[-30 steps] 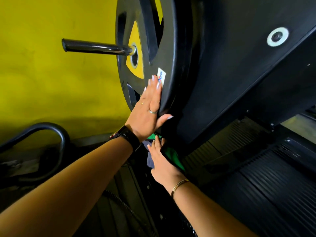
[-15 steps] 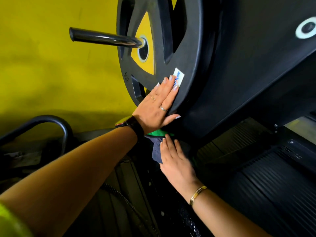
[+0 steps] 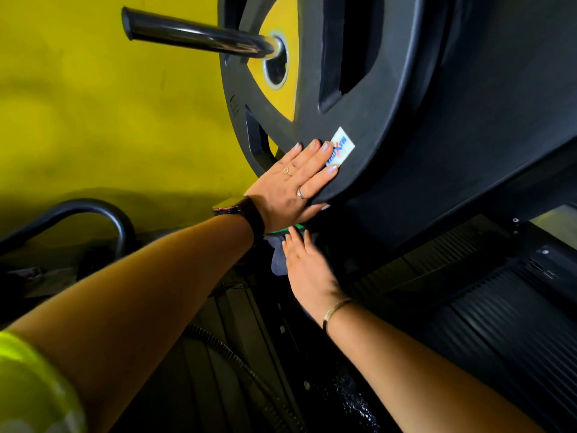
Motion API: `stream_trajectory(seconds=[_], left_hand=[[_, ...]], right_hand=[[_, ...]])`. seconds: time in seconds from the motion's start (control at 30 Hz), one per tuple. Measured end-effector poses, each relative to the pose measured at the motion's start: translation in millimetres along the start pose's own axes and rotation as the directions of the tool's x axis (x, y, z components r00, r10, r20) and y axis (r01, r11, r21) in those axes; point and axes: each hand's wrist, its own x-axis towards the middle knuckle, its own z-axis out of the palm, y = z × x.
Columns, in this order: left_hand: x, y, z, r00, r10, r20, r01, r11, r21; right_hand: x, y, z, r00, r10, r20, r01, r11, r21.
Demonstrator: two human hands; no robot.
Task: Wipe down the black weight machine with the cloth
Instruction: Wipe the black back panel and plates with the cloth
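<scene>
The black weight machine (image 3: 468, 151) fills the right side, its matte slanted panel running down to ribbed black plating. One black weight plate (image 3: 368, 114) with cut-out slots and a yellow centre hangs against it on one steel bar (image 3: 193, 34), which juts left in front of the yellow wall (image 3: 93, 104).

Both my bare forearms reach in from below. My left grip (image 3: 290, 185) lies flat on the plate's lower rim, fingers straight and together, holding nothing, the fingertips touching one white sticker (image 3: 342, 146). My right grip (image 3: 307, 270) sits just beneath it, palm to the machine, fingers straight and pressing on the cloth (image 3: 278, 256) rather than curling round it.

That single cloth is dark grey-blue with a strip of green at its upper edge. It is pinned against the machine's dark lower part, right under the plate, and mostly hidden by my hand.

I count one watch (image 3: 246, 214) on the left wrist, one bracelet (image 3: 335, 309) on the right, and two rings (image 3: 300, 193) on the left fingers.
</scene>
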Motion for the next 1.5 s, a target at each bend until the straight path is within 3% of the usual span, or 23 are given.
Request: stream_trajectory(seconds=[0.13,0.27,0.37,0.43,0.5,0.6,0.63,0.67,0.73,0.9,1.03,1.17,1.3,1.4,1.5], left_hand=[[-14,-5,5,0.999,0.026,0.028,-0.027,0.999,0.021],[-25,-10,8,0.998,0.039,0.042,-0.04,0.999,0.033],[-31,-13,9,0.997,0.044,0.056,-0.046,0.999,0.028],[-32,-14,9,0.997,0.048,0.064,-0.05,0.998,0.034],[-31,-12,9,0.997,0.036,0.066,-0.038,0.999,0.024],[-27,-7,4,0.998,0.004,0.068,-0.004,1.0,-0.007],[-26,-6,2,0.997,-0.004,0.075,0.005,1.0,-0.013],[-26,-5,-1,0.996,-0.01,0.083,0.012,1.0,-0.019],[-27,-4,-6,0.996,-0.013,0.093,0.014,1.0,-0.01],[-30,-3,-4,0.998,-0.019,0.055,0.017,0.999,0.049],[-26,16,-5,0.987,-0.139,0.086,0.14,0.99,-0.005],[-17,25,-36,0.97,-0.145,0.195,0.149,0.989,-0.006],[20,31,-66,0.947,-0.221,0.234,0.212,0.975,0.061],[44,35,-105,0.901,-0.298,0.315,0.29,0.954,0.072],[82,32,-152,0.876,-0.266,0.402,0.288,0.958,0.007]], right_hand=[[27,4,-3,0.993,0.077,-0.087,-0.088,0.987,-0.132],[45,-20,15,0.991,-0.136,-0.02,0.126,0.956,-0.264],[49,-46,31,0.957,-0.285,0.055,0.29,0.944,-0.156],[44,-75,49,0.923,-0.365,0.119,0.382,0.904,-0.19],[33,-96,60,0.948,-0.305,0.094,0.319,0.923,-0.218],[13,-99,63,0.902,-0.42,0.102,0.429,0.898,-0.1],[5,-94,56,0.906,-0.41,0.105,0.41,0.912,0.025],[-1,-85,49,0.928,-0.351,0.122,0.328,0.928,0.178],[-8,-62,33,0.971,-0.205,0.125,0.158,0.938,0.309],[-26,-3,4,0.988,0.129,0.085,-0.151,0.92,0.362],[-44,30,-12,0.986,0.165,-0.016,-0.145,0.908,0.393],[-75,75,-34,0.969,0.222,-0.108,-0.172,0.92,0.353],[-122,136,-63,0.91,0.33,-0.253,-0.212,0.892,0.399],[-163,174,-92,0.872,0.435,-0.226,-0.288,0.828,0.481],[-195,211,-120,0.839,0.516,-0.173,-0.391,0.792,0.469]])
